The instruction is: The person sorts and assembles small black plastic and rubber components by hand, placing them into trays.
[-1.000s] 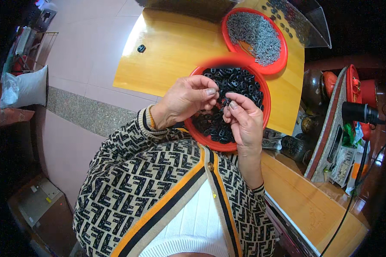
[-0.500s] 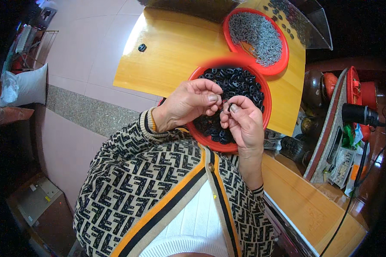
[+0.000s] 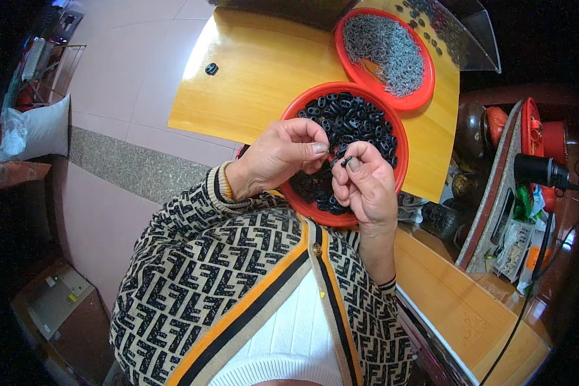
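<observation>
Both my hands are above a red basin [image 3: 401,154] heaped with small black two-hole plastic pieces [image 3: 357,122] that look like cord locks. My right hand [image 3: 371,186] pinches a small black plastic piece [image 3: 346,162] between thumb and forefinger over the basin's near right part. Just to its left, my left hand [image 3: 273,154] has its thumb and forefinger brought together; whatever they may hold is too small to make out. The two hands are close but apart. Behind, a second red basin [image 3: 426,96] holds a pile of small grey metal springs [image 3: 383,51].
The basins stand on a yellow wooden table [image 3: 251,71]. One loose black piece [image 3: 211,68] lies at its far left. More pieces lie by a clear-sided bin [image 3: 473,38] at the far right. A side shelf with a black cylinder [image 3: 538,171] and a hanging cable [image 3: 527,296] is at right.
My hands have drawn slightly apart, with the left fingers shifting a little left. The small black piece stays pinched in my right hand and shows more plainly.
</observation>
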Available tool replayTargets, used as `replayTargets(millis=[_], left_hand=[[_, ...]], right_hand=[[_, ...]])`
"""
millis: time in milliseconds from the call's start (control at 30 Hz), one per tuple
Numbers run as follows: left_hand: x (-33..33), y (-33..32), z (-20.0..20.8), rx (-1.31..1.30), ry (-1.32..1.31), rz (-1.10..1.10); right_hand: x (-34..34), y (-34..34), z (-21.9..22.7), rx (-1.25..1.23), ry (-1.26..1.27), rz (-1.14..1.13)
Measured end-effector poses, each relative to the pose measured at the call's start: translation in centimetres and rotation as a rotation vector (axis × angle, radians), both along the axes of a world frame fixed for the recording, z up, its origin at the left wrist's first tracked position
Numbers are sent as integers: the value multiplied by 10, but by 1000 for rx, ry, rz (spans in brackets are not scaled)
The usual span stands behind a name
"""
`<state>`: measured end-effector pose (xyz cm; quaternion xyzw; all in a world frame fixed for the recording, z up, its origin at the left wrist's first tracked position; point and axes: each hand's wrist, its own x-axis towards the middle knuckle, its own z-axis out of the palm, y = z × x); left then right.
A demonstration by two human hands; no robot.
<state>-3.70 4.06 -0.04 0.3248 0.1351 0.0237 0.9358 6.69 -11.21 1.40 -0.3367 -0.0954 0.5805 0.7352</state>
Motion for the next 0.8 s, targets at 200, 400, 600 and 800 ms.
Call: replayTargets(millis=[200,400,600,800], left_hand=[[-4,1,0,-38,-4,6],[-5,-1,-3,-48,-16,-3],[-5,-4,-8,25,-52,43],[-2,-7,-1,152,-3,107]], right_hand=[[-7,2,7,-145,-213,-123],[-11,7,3,-175,-333,-195],[-15,7,4,-186,-336,-229],[-7,1,5,-256,-466,-334]])
